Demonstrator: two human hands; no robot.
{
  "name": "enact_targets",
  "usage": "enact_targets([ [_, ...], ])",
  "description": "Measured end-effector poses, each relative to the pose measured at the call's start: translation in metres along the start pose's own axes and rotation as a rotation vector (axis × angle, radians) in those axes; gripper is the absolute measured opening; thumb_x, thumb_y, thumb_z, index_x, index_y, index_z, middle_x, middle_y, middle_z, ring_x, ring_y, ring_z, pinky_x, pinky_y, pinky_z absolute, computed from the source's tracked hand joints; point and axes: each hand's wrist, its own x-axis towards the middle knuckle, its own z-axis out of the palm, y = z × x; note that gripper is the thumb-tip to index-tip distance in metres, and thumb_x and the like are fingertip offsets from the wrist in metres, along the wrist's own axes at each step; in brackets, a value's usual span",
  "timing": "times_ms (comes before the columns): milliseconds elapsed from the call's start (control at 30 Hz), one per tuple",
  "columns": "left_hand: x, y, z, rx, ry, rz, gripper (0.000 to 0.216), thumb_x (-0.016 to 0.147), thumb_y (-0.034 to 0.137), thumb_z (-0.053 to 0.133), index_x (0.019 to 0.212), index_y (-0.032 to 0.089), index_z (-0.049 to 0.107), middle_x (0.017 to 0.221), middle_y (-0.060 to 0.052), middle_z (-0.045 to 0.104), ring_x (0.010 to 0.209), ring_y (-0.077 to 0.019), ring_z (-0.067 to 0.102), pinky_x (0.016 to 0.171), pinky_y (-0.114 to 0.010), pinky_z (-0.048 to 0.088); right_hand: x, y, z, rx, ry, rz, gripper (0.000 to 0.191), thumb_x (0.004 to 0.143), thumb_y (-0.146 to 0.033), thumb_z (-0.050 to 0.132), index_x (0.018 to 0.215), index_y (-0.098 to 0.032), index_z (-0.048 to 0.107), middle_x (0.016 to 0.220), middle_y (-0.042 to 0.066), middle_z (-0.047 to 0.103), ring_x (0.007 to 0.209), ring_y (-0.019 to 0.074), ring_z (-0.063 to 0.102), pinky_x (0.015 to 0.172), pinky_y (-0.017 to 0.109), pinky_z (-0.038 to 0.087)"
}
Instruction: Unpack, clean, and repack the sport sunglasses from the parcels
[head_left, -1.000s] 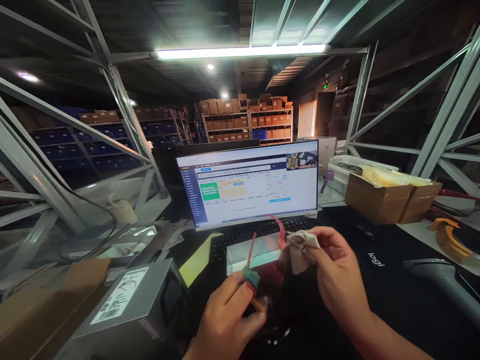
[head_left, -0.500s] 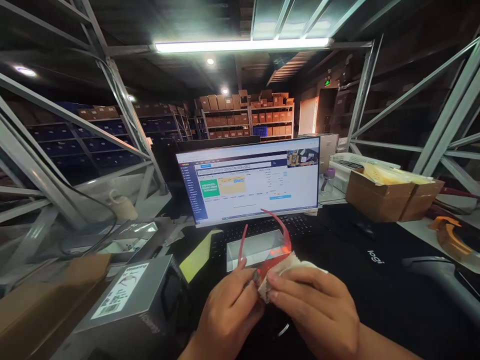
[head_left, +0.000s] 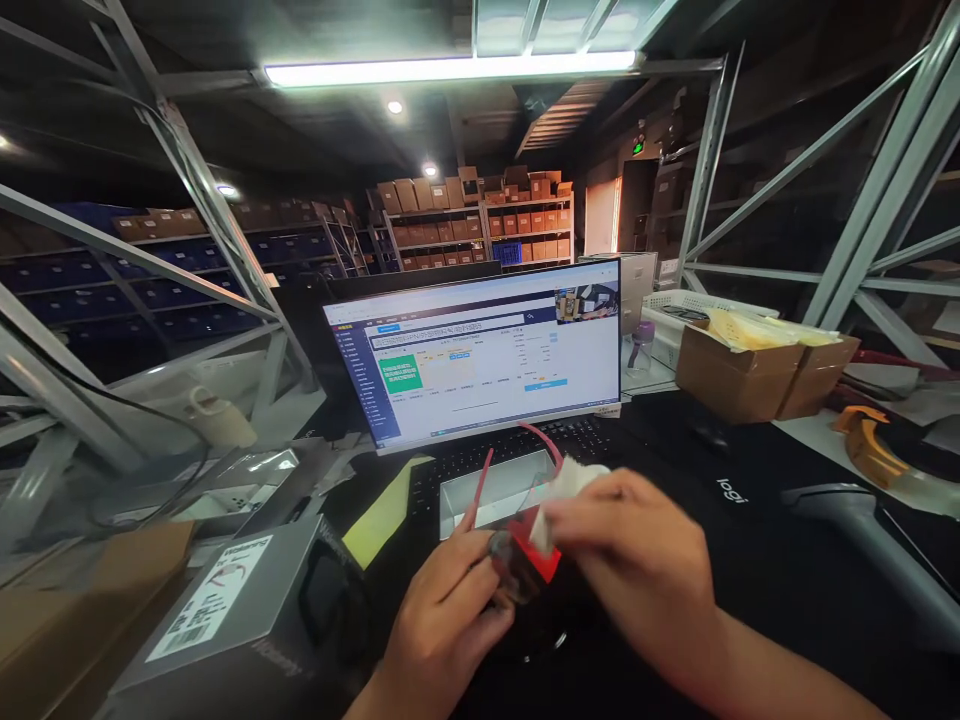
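My left hand is closed on one side of a pair of red sunglasses. Their thin temples point up and away from me, and red reflections show on the lens. My right hand pinches a pale cloth and holds it against or just above the lens; blur hides which. Fingers and cloth cover part of the frame. Just beyond the sunglasses lies an open white box, in front of the keyboard.
A monitor stands behind the keyboard. To the left are a dark product box, a yellow paper and a cardboard box. On the right lie a scanner, a tape dispenser and cartons.
My right hand has shifted upward with the cloth, uncovering more of the red lens. The sunglasses have tilted slightly in my left hand. The whole view has turned a little right.
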Motion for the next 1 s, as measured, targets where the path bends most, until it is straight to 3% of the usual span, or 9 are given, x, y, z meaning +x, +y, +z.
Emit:
enact_targets([
  [67,0.001,-0.001,0.001,-0.004,0.005,0.017,0.016,0.088,0.006,0.061,0.098,0.017,0.065,0.114,-0.008,0.07,0.105,-0.0193,0.069,0.113,-0.042,0.048,0.001,0.001,0.001,0.033,-0.026,-0.041,0.028,0.083,0.002,0.064,0.089,-0.024,0.074,0.084,-0.001,0.079,0.072,0.0134,0.07,0.069,0.025,0.058],
  [200,0.001,-0.005,0.004,0.014,0.022,0.044,0.022,0.088,0.004,0.061,0.105,0.016,0.064,0.116,-0.009,0.069,0.109,-0.02,0.067,0.116,-0.046,0.045,-0.001,0.004,0.004,0.036,0.05,0.122,0.026,0.081,0.001,0.068,0.084,-0.023,0.075,0.081,0.0,0.079,0.072,0.0144,0.069,0.065,0.024,0.057],
  [367,0.0,-0.006,0.006,-0.023,0.005,0.028,0.02,0.088,0.005,0.061,0.102,0.018,0.064,0.111,-0.008,0.07,0.105,-0.0194,0.069,0.111,-0.04,0.05,-0.002,0.007,0.006,0.04,0.039,0.031,0.027,0.082,0.003,0.065,0.087,-0.022,0.076,0.084,-0.001,0.08,0.072,0.0136,0.07,0.07,0.026,0.058],
  [433,0.001,-0.006,0.006,-0.038,-0.001,0.009,0.018,0.086,0.005,0.062,0.099,0.018,0.064,0.11,-0.008,0.07,0.104,-0.0191,0.069,0.108,-0.037,0.052,0.002,0.014,0.002,0.073,0.074,0.157,0.026,0.08,0.001,0.067,0.082,-0.023,0.077,0.084,-0.001,0.079,0.075,0.0147,0.072,0.07,0.025,0.058],
  [533,0.004,-0.004,0.004,-0.077,-0.036,-0.021,0.017,0.084,0.005,0.063,0.095,0.019,0.064,0.114,-0.008,0.069,0.105,-0.0188,0.069,0.106,-0.035,0.053,0.01,0.031,-0.011,0.234,0.13,0.492,0.017,0.079,-0.006,0.072,0.076,-0.023,0.077,0.08,0.0,0.079,0.076,0.0158,0.074,0.068,0.023,0.059],
  [633,0.008,-0.001,0.0,-0.136,-0.049,-0.04,0.018,0.082,0.005,0.063,0.092,0.02,0.064,0.112,-0.006,0.069,0.102,-0.0166,0.069,0.104,-0.032,0.054,0.015,0.05,-0.028,0.378,0.276,0.705,0.009,0.074,-0.021,0.083,0.079,-0.023,0.076,0.075,0.0,0.077,0.068,0.0135,0.072,0.06,0.019,0.056],
  [767,0.013,0.002,-0.005,-0.216,-0.049,-0.058,0.021,0.08,0.005,0.064,0.093,0.021,0.066,0.102,-0.002,0.069,0.094,-0.0131,0.069,0.106,-0.031,0.052,0.016,0.061,-0.039,0.426,0.409,0.689,0.019,0.078,-0.029,0.083,0.093,-0.024,0.073,0.085,0.0,0.075,0.074,0.0105,0.069,0.064,0.016,0.055],
  [867,0.012,0.002,-0.007,-0.261,-0.062,-0.072,0.023,0.079,0.004,0.064,0.093,0.022,0.066,0.097,-0.001,0.068,0.089,-0.0113,0.068,0.11,-0.033,0.049,0.014,0.061,-0.039,0.43,0.381,0.642,0.018,0.085,-0.032,0.078,0.1,-0.025,0.07,0.095,0.001,0.072,0.087,0.0109,0.068,0.076,0.018,0.055],
  [1000,0.01,-0.002,-0.009,-0.303,-0.115,-0.092,0.028,0.076,0.001,0.062,0.095,0.022,0.065,0.097,0.0,0.066,0.091,-0.0118,0.066,0.118,-0.041,0.04,0.013,0.063,-0.035,0.392,0.353,0.629,0.015,0.089,-0.033,0.074,0.1,-0.025,0.068,0.094,0.001,0.07,0.087,0.012,0.066,0.078,0.02,0.053],
])
